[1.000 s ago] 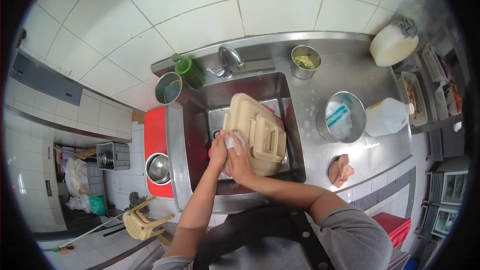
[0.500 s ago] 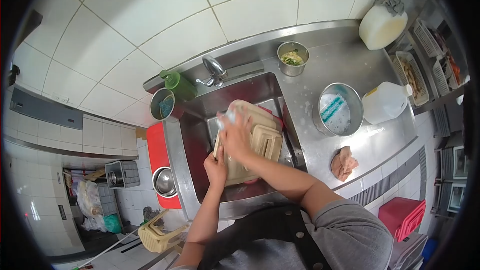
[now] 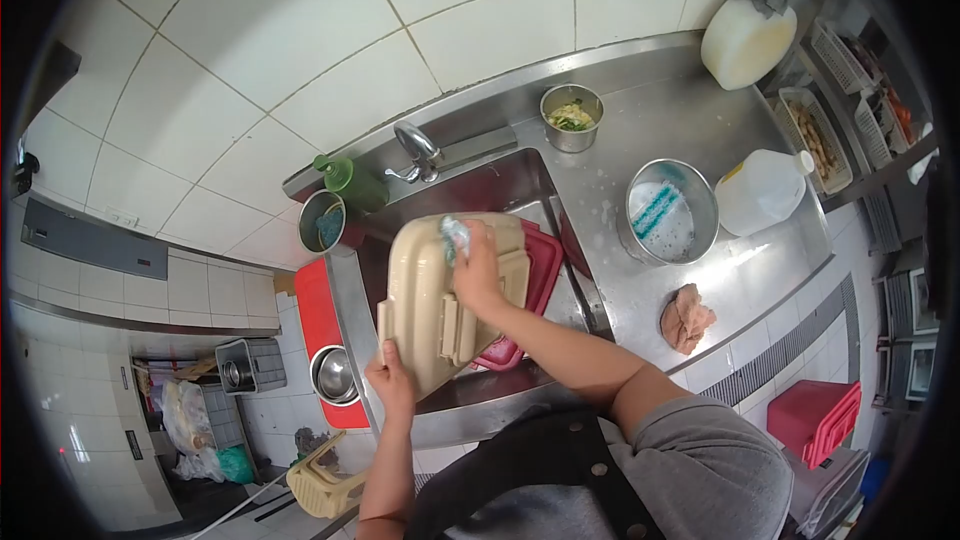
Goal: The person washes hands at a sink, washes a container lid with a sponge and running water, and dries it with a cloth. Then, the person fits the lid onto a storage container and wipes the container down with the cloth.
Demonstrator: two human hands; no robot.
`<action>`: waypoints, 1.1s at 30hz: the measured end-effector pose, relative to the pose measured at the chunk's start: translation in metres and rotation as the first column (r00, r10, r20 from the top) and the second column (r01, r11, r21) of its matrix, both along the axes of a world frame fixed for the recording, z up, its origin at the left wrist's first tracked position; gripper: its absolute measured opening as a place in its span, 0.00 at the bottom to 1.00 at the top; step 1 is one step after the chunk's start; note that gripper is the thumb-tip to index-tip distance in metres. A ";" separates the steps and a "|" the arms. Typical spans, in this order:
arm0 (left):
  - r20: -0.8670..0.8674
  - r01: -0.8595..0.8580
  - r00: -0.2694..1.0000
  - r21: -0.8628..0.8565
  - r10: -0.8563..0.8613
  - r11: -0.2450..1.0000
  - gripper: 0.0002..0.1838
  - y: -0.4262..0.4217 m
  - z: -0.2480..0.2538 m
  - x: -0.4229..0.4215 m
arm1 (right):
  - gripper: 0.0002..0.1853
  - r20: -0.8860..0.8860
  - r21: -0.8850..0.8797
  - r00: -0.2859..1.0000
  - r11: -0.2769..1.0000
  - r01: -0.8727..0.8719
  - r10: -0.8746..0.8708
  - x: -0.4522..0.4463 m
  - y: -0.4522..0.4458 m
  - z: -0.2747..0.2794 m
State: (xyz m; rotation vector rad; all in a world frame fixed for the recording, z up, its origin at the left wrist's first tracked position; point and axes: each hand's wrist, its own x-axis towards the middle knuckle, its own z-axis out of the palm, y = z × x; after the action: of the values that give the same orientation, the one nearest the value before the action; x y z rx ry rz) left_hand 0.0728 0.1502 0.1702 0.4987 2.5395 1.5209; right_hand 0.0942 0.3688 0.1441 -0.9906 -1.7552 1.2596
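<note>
A beige plastic lid (image 3: pixel 425 258) is held tilted over the steel sink (image 3: pixel 480 402). My left hand (image 3: pixel 391 380) grips its lower left edge, thumb on top. Closed round a whitish-green scrubber (image 3: pixel 456 237), my right hand (image 3: pixel 477 270) presses on the lid's upper part. Under and to the right of the lid, a red plastic lid (image 3: pixel 541 270) lies in the sink. The fingers of my left hand below the lid are hidden.
Behind the sink are a faucet (image 3: pixel 415 148) and green bottle (image 3: pixel 352 183). A pot with suds (image 3: pixel 672 212), a white jug (image 3: pixel 762 192), a brown cloth (image 3: pixel 687 320) and a food pot (image 3: pixel 572 118) stand right. Steel bowls (image 3: pixel 336 376) sit left.
The beige lid has been raised and shifted left, showing more of the red lid. My left hand moved left and down with its edge; my right hand stays on its upper part. The view has shifted slightly.
</note>
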 end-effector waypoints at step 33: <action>-0.118 0.251 0.956 -0.135 -0.267 0.958 0.27 0.142 0.052 0.002 | 0.21 -0.184 0.027 0.963 0.980 -0.197 0.199 -0.006 0.052 0.121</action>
State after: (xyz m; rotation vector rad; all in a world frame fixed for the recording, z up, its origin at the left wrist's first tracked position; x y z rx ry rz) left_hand 0.0745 0.2924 0.2223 0.9065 2.5189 1.2757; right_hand 0.0884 0.4212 0.2651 -0.6803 -1.7432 1.4200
